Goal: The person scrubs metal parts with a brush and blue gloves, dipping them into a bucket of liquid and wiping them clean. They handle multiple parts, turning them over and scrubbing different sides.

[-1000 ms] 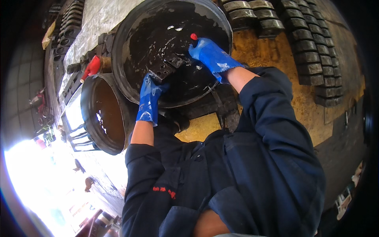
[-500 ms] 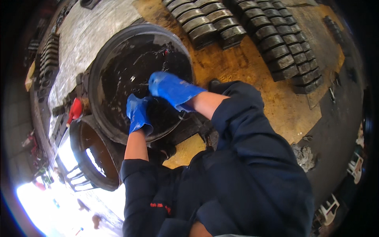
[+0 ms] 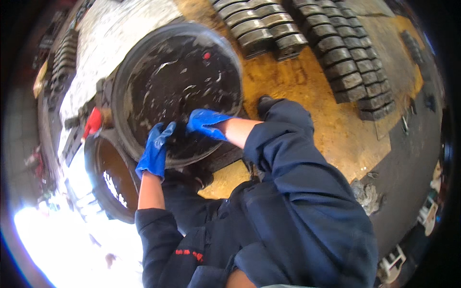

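A large round dark tub (image 3: 120, 113) holds murky liquid with pale streaks on its surface. My left hand (image 3: 154, 152), in a blue rubber glove, is over the tub's near left side with its fingertips apart. Close to it, my right hand (image 3: 206, 124), also in a blue glove, reaches down at the near right with bent fingers. The gap between the two hands is dark, and whatever the right fingers grip is hidden. Toward the far right inside the tub shows a small round red thing (image 3: 206, 56).
Rows of dark metal blocks (image 3: 336, 55) stand on a stained yellow board (image 3: 288, 91) to the right. A second round vessel (image 3: 98, 177) with brown liquid is at the near left, beside a red object (image 3: 93, 122). A crumpled grey rag (image 3: 366, 196) lies on the floor.
Both hands have drawn back toward me, and the left has moved leftward with its fingers now spread. More of the liquid and the red thing show.
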A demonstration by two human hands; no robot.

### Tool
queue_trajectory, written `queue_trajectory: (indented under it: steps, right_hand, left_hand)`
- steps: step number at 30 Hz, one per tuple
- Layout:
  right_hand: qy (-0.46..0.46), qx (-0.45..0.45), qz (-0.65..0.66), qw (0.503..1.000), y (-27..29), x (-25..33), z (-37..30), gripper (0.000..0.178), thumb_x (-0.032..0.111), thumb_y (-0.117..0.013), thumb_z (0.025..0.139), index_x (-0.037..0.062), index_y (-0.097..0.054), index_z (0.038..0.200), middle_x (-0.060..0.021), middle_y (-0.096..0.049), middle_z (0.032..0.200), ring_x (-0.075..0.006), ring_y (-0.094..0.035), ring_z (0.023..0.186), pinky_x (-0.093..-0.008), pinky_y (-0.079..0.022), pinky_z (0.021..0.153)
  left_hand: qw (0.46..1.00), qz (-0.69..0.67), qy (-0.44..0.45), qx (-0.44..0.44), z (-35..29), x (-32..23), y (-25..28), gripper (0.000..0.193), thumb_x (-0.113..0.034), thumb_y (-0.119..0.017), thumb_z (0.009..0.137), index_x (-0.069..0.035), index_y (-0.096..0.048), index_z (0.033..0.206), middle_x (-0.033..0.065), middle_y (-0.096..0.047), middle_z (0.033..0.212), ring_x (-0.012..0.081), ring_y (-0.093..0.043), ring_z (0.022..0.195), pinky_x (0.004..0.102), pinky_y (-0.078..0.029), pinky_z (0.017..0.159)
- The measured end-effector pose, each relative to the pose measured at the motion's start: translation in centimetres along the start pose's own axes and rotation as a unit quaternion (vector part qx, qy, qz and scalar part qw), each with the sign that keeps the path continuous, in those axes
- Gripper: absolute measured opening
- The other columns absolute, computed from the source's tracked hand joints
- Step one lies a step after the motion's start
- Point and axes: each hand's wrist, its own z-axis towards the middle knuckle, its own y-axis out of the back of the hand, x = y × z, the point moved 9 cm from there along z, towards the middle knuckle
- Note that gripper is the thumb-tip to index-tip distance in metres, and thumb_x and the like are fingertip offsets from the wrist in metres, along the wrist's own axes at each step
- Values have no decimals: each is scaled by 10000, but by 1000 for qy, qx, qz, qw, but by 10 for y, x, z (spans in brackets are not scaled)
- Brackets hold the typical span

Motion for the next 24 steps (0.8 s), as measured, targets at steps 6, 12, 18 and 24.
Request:
queue_trajectory:
  steps: [6,12,18,24]
  right_hand:
    - [-99,55,175,978,-2,79,-49,308,211,-725,874,3,-801,1087,-146,-759,869,-204,-685,811,-382,-511,775]
    - [-119,125,307,936,-26,68,-47,396,227,-745,887,4,-780,1212,-146,-775,1178,-210,-686,1116,-366,-485,1015]
    - [-73,44,369,925,-7,83,-53,343,267,-778,913,10,-809,1137,-96,-786,1042,-145,-682,955,-324,-509,889]
    - [-133,49,286,948,37,94,-46,487,329,-831,899,23,-758,1271,-132,-777,1176,-212,-695,1081,-344,-503,1006]
  left_hand:
    - [983,135,-80,-95,-28,0,0,748,-562,-684,993,85,-633,1365,222,-741,1229,301,-687,1142,386,-507,1025]
    - [995,75,-39,-48,-35,-24,-13,740,-564,-670,1003,62,-626,1396,217,-703,1322,294,-652,1226,389,-475,1081]
    - [994,-63,13,93,-64,-57,-29,743,-561,-666,1008,50,-614,1428,200,-677,1374,258,-631,1237,378,-466,1089]
    - [976,-197,-91,9,-47,-72,-27,519,-405,-576,1091,13,-661,1386,142,-726,1261,218,-674,1081,341,-514,996]
